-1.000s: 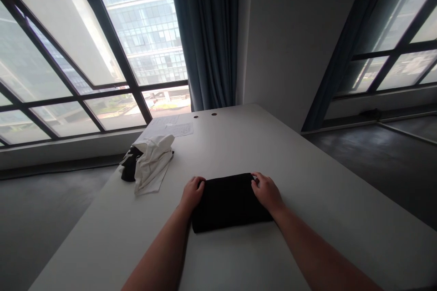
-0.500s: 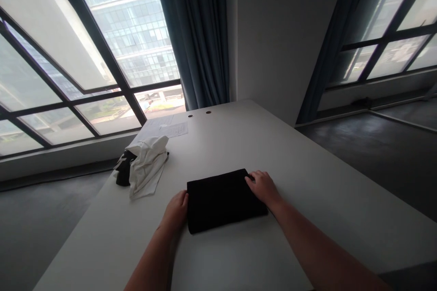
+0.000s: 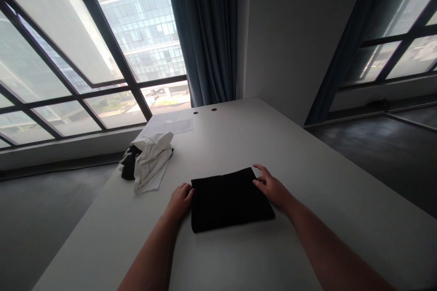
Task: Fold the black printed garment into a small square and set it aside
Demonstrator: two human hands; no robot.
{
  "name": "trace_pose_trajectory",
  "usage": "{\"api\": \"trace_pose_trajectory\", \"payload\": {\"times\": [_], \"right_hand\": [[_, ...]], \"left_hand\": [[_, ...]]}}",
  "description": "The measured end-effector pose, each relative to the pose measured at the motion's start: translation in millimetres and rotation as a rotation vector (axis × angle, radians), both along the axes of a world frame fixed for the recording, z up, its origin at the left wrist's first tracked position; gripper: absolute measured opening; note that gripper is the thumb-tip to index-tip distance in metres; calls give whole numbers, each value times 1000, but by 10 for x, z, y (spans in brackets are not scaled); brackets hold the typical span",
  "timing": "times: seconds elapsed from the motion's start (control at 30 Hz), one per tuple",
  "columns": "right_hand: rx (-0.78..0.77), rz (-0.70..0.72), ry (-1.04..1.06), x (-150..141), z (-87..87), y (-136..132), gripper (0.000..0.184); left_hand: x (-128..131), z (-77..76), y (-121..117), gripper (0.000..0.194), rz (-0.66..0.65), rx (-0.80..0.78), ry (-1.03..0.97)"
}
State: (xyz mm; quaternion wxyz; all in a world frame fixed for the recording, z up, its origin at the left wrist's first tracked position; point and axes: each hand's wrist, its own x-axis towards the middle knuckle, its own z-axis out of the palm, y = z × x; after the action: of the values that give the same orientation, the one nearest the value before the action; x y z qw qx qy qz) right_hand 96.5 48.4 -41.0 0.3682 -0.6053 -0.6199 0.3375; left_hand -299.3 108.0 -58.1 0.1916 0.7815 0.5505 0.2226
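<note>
A folded black cloth lies flat on the white table in front of me. My left hand rests at the cloth's left edge with its fingers curled against it. At the right edge sits my right hand, fingers stretched and slightly apart, touching the cloth's far right corner. Neither hand lifts the cloth.
A crumpled white garment lies over a dark one at the table's left edge. Printed papers and two cable holes are at the far end. Windows and a blue curtain stand behind.
My left hand slid off the top of the cloth to its left edge. My right hand opened out at the right edge. The cloth lies flatter.
</note>
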Motion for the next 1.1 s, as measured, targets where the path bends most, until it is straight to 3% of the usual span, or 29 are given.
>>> {"api": "trace_pose_trajectory", "payload": {"times": [0.07,0.17,0.27,0.5,0.73,0.93,1.1], "right_hand": [[-19,106,38,53,46,-60,67],[-52,221,42,105,59,-99,58],[-52,201,3,108,27,-87,55],[23,171,7,111,-95,2,54],[51,178,32,304,-106,327,51],[13,-14,44,862,-187,893,50],[136,-392,-97,1454,-245,1449,49]], "left_hand": [[13,11,-12,27,7,8,2],[39,32,-29,36,17,12,-30],[64,48,-48,46,24,4,-64],[84,48,-63,37,5,6,-3],[117,2,-61,45,11,37,30],[158,-29,-55,35,38,67,80],[181,22,-60,33,27,54,73]]}}
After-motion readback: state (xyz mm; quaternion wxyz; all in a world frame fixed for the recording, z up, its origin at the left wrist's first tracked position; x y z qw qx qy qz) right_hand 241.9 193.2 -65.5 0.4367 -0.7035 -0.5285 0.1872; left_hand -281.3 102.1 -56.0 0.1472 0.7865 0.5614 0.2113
